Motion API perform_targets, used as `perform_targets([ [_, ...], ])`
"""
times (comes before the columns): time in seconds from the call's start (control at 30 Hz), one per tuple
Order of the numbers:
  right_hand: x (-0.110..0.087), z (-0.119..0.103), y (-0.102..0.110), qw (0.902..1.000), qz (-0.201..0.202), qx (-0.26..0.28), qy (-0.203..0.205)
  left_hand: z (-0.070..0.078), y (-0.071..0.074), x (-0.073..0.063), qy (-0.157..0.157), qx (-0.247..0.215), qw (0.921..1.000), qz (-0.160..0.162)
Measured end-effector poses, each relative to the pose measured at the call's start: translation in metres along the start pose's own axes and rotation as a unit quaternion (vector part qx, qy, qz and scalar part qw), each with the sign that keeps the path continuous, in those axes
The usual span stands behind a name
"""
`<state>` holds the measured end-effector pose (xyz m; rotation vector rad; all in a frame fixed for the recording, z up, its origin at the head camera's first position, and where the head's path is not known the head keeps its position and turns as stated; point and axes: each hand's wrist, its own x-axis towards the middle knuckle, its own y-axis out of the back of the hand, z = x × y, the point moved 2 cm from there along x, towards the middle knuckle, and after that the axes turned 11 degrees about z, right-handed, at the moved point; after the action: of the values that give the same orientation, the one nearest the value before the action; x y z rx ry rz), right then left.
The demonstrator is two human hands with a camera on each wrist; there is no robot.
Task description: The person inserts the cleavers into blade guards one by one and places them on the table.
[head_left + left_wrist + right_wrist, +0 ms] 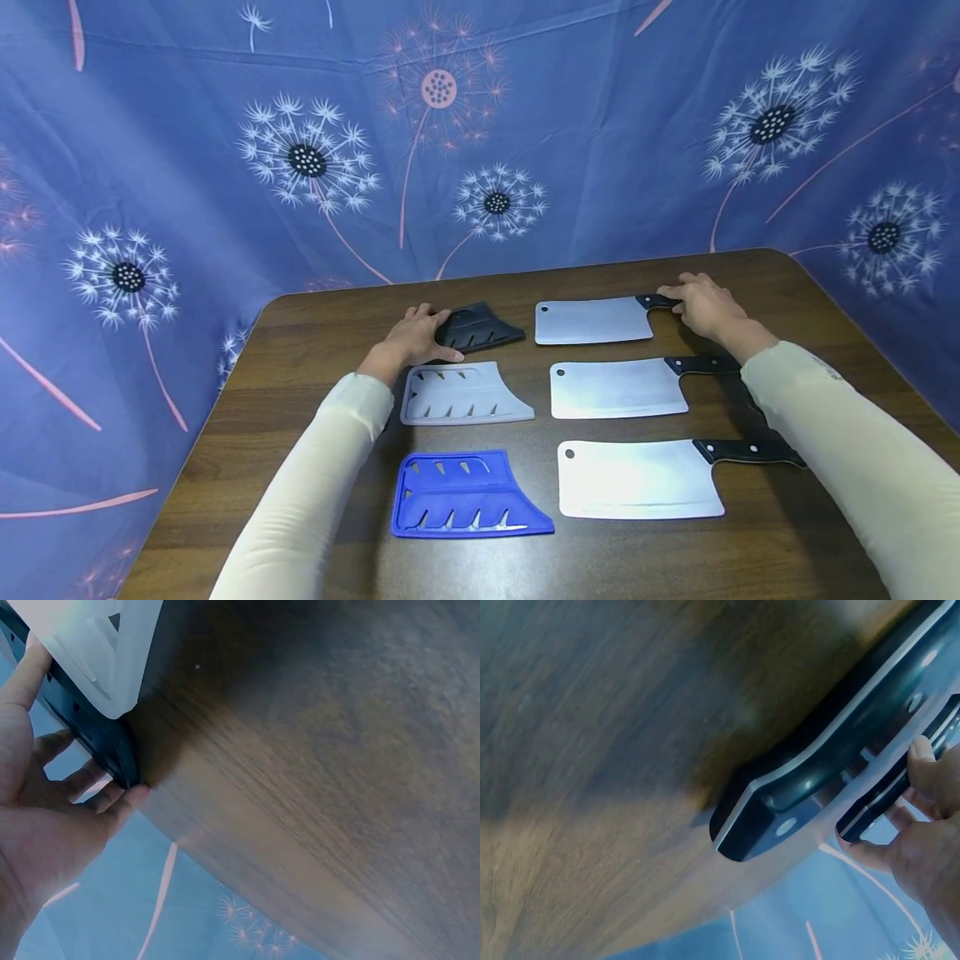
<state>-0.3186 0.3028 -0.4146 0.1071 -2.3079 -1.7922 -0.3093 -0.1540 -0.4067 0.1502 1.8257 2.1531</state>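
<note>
My left hand point(415, 336) holds the left end of a black blade guard point(483, 327) lying at the back of the table. In the left wrist view its thumb is on one long edge and the fingers are along the other edge of the black guard point(88, 735). To the right, a cleaver point(596, 321) lies flat, blade pointing left. Its black handle point(889, 791) sits between the thumb and fingers of my right hand point(705, 307). A translucent white blade guard point(467, 398) rests just in front of the left hand.
Nearer me lies a blue blade guard point(468, 500). Two more cleavers, a middle one point(615, 390) and a near one point(637, 479), lie in the right column, the middle one's handle partly under my right sleeve. A blue dandelion-print cloth point(600, 167) hangs behind the wooden table point(262, 400).
</note>
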Motion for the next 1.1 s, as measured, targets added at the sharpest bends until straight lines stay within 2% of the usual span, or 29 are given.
perform_targets([
  [0.13,-0.003,0.000,0.005,0.9996,0.025,-0.010,0.002,-0.001,0.000,-0.003,-0.005,-0.005,0.9999,0.013],
  [0.4,-0.013,-0.002,0.012,0.9950,0.092,-0.037,0.008,-0.003,-0.005,-0.010,-0.017,-0.009,0.9981,0.059],
  [0.6,-0.019,-0.004,0.019,0.9892,0.144,-0.025,0.010,-0.006,-0.006,-0.013,-0.026,0.002,0.9953,0.093],
  [0.83,-0.025,-0.007,0.027,0.9845,0.174,-0.017,0.010,-0.010,-0.002,-0.017,-0.028,-0.004,0.9924,0.120],
  [1.1,-0.031,-0.010,0.035,0.9776,0.208,-0.018,0.026,-0.009,0.003,-0.022,-0.074,0.001,0.9817,0.175],
])
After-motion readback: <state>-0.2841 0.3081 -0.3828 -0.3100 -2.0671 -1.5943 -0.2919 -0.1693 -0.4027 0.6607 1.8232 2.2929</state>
